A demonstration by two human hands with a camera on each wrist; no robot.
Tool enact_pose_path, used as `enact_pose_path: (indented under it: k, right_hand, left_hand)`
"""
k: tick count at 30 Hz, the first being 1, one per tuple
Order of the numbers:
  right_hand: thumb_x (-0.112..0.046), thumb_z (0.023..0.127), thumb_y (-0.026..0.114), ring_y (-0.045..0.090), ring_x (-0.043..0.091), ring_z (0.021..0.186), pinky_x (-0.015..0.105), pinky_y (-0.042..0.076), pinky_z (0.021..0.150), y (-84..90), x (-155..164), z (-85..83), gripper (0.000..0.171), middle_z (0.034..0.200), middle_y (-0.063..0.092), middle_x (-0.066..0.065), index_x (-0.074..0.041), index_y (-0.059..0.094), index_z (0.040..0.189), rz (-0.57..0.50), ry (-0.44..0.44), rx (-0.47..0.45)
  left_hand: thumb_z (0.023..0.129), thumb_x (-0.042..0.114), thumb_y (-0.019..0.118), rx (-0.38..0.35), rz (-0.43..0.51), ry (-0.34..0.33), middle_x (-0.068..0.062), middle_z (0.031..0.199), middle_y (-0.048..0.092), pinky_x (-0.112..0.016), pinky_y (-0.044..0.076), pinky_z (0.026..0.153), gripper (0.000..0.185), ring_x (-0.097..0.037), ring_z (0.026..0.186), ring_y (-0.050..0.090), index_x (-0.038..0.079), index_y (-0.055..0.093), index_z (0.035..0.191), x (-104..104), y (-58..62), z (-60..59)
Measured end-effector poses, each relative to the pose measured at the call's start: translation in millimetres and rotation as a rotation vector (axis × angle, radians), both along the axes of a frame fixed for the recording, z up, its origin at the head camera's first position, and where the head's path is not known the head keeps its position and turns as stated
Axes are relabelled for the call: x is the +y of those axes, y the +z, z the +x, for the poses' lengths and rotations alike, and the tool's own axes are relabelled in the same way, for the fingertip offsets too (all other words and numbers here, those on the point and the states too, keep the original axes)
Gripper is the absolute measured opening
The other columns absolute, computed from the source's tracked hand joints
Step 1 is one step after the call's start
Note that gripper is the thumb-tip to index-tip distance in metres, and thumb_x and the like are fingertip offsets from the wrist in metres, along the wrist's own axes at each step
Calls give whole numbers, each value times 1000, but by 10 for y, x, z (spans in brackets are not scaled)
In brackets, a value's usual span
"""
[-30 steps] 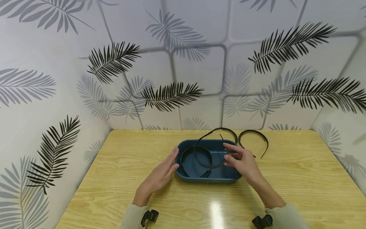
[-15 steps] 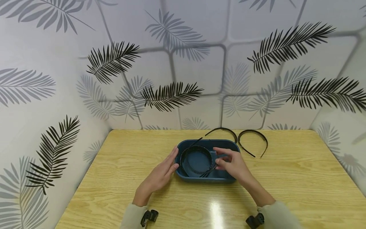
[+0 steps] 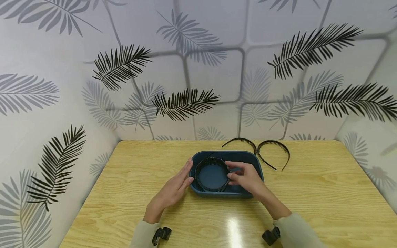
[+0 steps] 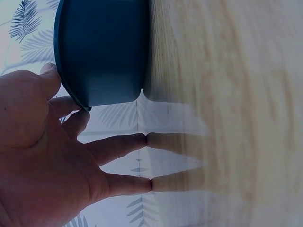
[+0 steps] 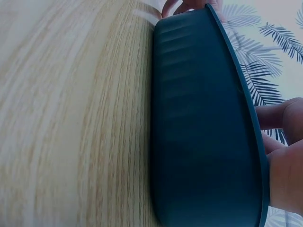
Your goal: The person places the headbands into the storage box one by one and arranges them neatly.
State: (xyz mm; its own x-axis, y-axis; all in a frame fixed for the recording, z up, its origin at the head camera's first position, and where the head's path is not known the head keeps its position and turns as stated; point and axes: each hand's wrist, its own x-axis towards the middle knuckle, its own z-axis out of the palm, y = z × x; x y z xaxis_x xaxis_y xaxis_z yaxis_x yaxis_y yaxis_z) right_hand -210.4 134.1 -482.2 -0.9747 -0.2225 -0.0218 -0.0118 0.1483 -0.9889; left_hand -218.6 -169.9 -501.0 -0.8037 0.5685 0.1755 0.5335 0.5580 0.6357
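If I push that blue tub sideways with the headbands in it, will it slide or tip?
Probably slide: the tub is low and wide, sitting flat on the smooth table. It looks like light plastic, so the left hand at its rim could shift it easily. The thin headbands inside may spring or rattle.

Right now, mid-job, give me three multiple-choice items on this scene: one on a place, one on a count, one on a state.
1. Where do the coiled black headbands lie?
A. inside the blue tub
B. on the floor
C. on the wall

2. How many headbands lie on the table behind the tub?
A. none
B. two
C. five

3. What is the left hand doing?
A. lifting a headband
B. resting flat against the tub's left wall
C. hanging off the table

Answers: 1 A, the head view shows them within the rim; 2 B, two arcs lie there; 3 B, straight fingers touch the wall.
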Motion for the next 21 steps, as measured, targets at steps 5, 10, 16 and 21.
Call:
enact_pose_path:
  k: [5,10,16,21]
  right_hand:
    - [10,97,61,72,32,94,43,62,80,-12,-36,-19,46,132,55,32,6,57,143,6,-1,-29]
    - [11,96,62,72,29,90,41,62,78,-30,-51,-36,47,130,54,31,5,58,142,27,-10,-29]
    - [9,95,66,72,26,89,38,62,77,-45,-71,-26,47,131,53,29,4,60,141,109,-23,-9]
    - [8,93,68,69,23,89,38,62,75,-17,-91,-3,47,133,53,25,1,62,140,175,-39,-6]
  left_hand:
    - [113,22,41,4,-1,-5,-16,170,12,-51,23,122,60,-28,155,17,1,15,163,-3,0,2]
    - [113,22,41,10,-5,-4,-17,170,11,-51,23,122,60,-29,155,17,0,15,163,-2,3,1]
    - [113,22,41,1,-3,-9,-17,170,11,-51,23,122,61,-28,155,16,0,15,163,0,16,2]
    - [114,23,40,-7,-20,-11,-16,171,10,-49,22,122,61,-25,156,14,2,13,164,3,14,-5]
